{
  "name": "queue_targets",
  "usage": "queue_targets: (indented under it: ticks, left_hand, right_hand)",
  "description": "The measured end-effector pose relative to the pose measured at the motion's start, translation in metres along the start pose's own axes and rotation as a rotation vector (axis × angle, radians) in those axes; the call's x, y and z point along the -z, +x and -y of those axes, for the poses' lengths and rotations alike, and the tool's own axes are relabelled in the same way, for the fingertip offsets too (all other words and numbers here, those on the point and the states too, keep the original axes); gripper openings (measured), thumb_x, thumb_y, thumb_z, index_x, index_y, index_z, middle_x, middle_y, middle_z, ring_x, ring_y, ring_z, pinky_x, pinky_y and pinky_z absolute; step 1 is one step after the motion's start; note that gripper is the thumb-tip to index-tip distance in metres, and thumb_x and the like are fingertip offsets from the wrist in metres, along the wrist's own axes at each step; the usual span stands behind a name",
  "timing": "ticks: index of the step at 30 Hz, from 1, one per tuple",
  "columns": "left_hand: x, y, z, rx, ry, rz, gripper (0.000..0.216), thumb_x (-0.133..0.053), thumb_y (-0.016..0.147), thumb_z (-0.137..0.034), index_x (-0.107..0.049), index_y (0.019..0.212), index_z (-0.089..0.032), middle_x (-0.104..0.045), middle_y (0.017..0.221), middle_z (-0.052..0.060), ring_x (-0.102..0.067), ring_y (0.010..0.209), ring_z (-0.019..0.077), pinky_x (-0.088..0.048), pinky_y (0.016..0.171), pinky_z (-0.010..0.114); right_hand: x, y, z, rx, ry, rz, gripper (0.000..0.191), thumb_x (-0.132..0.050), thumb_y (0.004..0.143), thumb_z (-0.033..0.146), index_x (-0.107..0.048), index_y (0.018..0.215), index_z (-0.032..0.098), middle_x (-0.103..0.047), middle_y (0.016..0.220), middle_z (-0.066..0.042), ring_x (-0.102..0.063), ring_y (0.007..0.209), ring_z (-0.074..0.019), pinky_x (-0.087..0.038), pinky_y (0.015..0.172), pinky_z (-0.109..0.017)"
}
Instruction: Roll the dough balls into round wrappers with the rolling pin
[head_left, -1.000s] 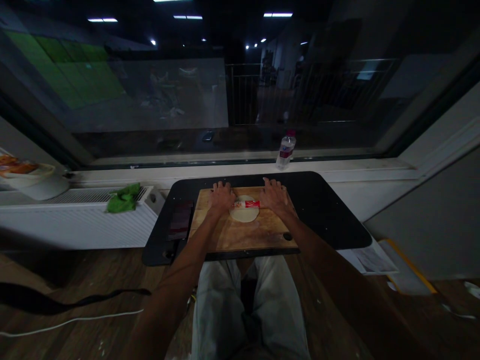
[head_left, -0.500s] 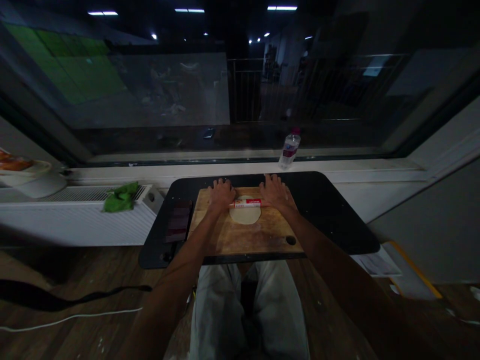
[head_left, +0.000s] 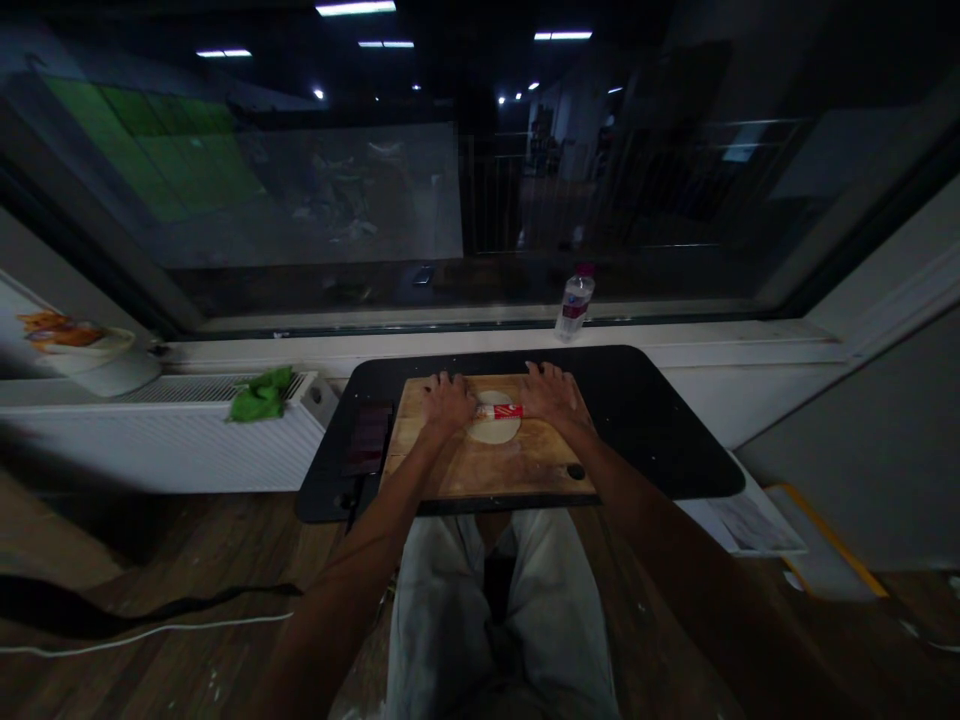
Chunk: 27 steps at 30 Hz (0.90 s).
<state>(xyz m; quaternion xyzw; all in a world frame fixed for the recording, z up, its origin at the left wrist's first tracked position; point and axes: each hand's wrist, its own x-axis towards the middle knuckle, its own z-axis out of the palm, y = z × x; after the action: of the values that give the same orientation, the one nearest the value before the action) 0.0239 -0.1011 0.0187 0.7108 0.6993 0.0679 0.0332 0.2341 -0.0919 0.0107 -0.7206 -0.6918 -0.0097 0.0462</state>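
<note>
A round flat piece of pale dough (head_left: 495, 431) lies on a wooden board (head_left: 487, 472) on a black table (head_left: 660, 430). A rolling pin with a red label (head_left: 499, 411) lies across the dough's far half. My left hand (head_left: 447, 403) rests flat on the pin's left end. My right hand (head_left: 550, 393) rests flat on its right end. The fingers of both hands are stretched forward over the pin, which hides its ends.
A dark flat object (head_left: 367, 446) lies on the table left of the board. A water bottle (head_left: 574, 303) stands on the window sill behind. A green cloth (head_left: 262, 396) lies on the white radiator (head_left: 165, 440), with a bowl (head_left: 97, 362) further left. Papers lie on the floor at right.
The view has shifted a little. Both hands stay on the rolling pin over the dough, with hardly any movement.
</note>
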Motion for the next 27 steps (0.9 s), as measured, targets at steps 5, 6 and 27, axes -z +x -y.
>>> queue_targets:
  ticks: [5, 6, 27]
  left_hand:
    - [-0.002, -0.022, -0.002, -0.018, 0.001, -0.017, 0.045, -0.046, 0.11, -0.029, -0.071, 0.145, -0.018, -0.067, 0.153, 0.023, -0.056, 0.144, 0.0402, -0.045, 0.117, 0.059]
    - [-0.002, -0.026, -0.002, -0.025, 0.002, -0.022, 0.045, -0.045, 0.11, -0.029, -0.071, 0.145, -0.018, -0.067, 0.152, 0.023, -0.057, 0.143, 0.0403, -0.045, 0.117, 0.059]
    - [-0.009, -0.077, 0.002, -0.102, 0.017, -0.091, 0.049, -0.044, 0.114, -0.032, -0.064, 0.156, -0.017, -0.073, 0.148, 0.019, -0.065, 0.138, 0.0339, -0.047, 0.117, 0.046]
  right_hand:
    - [0.0, -0.012, -0.002, 0.024, 0.0, 0.021, 0.06, -0.047, 0.115, 0.043, -0.05, 0.171, 0.021, -0.06, 0.163, -0.019, -0.053, 0.147, -0.0347, -0.032, 0.126, -0.051]
    - [0.0, -0.016, -0.003, 0.034, 0.003, 0.018, 0.061, -0.048, 0.115, 0.044, -0.05, 0.172, 0.022, -0.06, 0.163, -0.018, -0.053, 0.147, -0.0347, -0.032, 0.127, -0.052]
    - [0.002, -0.082, -0.003, 0.074, -0.026, -0.116, 0.051, -0.039, 0.117, 0.035, -0.075, 0.144, 0.013, -0.071, 0.154, -0.019, -0.056, 0.147, -0.0348, -0.032, 0.128, -0.049]
